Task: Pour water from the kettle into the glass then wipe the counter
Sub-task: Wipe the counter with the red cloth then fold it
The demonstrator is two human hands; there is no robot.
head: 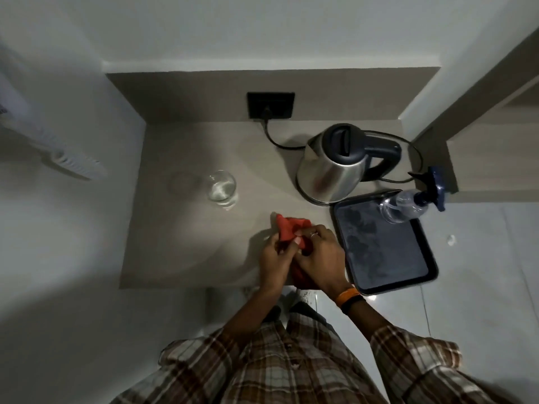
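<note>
Pour looks done, glass (pixel 221 189) holding water. Both hands, left (pixel 274 258) and right (pixel 319 255), pinching red cloth (pixel 288 228) near worktop (pixel 186 258) front edge. Next: flatten, wipe.

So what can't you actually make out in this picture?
Head view only:
- Most of the red cloth: covered by the left hand and right hand.
- Water level in the glass: dim light and glare.
- Inside the kettle: lid shut.
- Spray bottle contents: clear, too dim.
- White object on the left wall: blurred.
</note>
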